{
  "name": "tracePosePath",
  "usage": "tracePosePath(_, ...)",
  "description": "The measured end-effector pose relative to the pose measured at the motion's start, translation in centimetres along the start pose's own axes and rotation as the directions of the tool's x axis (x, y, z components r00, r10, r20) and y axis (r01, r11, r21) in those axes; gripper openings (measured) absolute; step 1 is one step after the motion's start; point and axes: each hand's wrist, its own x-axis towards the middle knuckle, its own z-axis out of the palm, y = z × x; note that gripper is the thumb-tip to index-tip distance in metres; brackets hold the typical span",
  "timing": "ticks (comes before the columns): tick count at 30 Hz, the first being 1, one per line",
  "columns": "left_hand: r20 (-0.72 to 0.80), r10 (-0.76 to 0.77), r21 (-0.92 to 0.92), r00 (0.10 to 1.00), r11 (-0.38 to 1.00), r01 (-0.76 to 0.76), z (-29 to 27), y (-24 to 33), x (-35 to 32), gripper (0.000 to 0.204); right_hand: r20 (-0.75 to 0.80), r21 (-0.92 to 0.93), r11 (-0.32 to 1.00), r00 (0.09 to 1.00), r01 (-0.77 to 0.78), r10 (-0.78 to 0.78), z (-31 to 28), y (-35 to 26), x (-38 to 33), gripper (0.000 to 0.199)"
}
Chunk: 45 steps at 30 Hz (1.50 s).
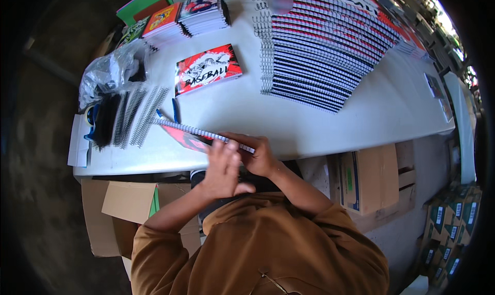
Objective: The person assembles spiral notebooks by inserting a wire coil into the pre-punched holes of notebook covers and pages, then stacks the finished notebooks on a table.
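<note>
A spiral-bound notebook [185, 138] with a red and black cover stands tilted at the table's near edge, its coil spine upward. My right hand [259, 154] grips its right end, thumb and fingers on either side. Against its near face is my left hand [223, 167], fingers stretched out and slightly blurred; whether the palm presses on the cover I cannot tell. Just beyond the notebook lies a blue-handled tool [176, 111], partly hidden. Loose wire coils [129, 117], black and silvery, lie to the left. Farther back sits a small stack of red-covered books [208, 70].
A long fanned row of spiral notebooks [319, 63] covers the right half of the white table [289, 132]. Book stacks [203, 14] and a clear plastic bag [111, 73] stand back left. Cardboard boxes [379, 179] flank me below, with an open carton [105, 228] at left.
</note>
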Motion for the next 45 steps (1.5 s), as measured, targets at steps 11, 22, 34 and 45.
tracePosePath(11,0.268,-0.102,0.093,0.958,0.992,0.079,-6.1,-0.3,10.6,0.017,0.096,0.026,0.977,0.973,-0.212,0.209,-1.7,-1.1,0.4,0.008)
tracePosePath(22,-0.459,0.055,0.239,0.887,0.969,0.064,-13.9,-0.7,22.6,0.087,-0.491,-0.054,0.921,0.793,0.386,-0.361,-14.2,-15.6,7.9,0.023)
tracePosePath(34,-0.71,0.091,-0.087,0.699,0.973,-0.216,-3.0,-2.3,37.2,0.036,-0.667,-0.703,0.637,0.601,-0.315,-0.439,-22.1,-9.9,13.4,0.059)
tracePosePath(45,-0.325,-0.462,-0.256,0.825,0.883,0.394,0.8,-6.0,32.1,0.031,-0.795,-0.247,0.959,0.538,0.138,-0.282,-21.5,-9.7,12.8,0.041)
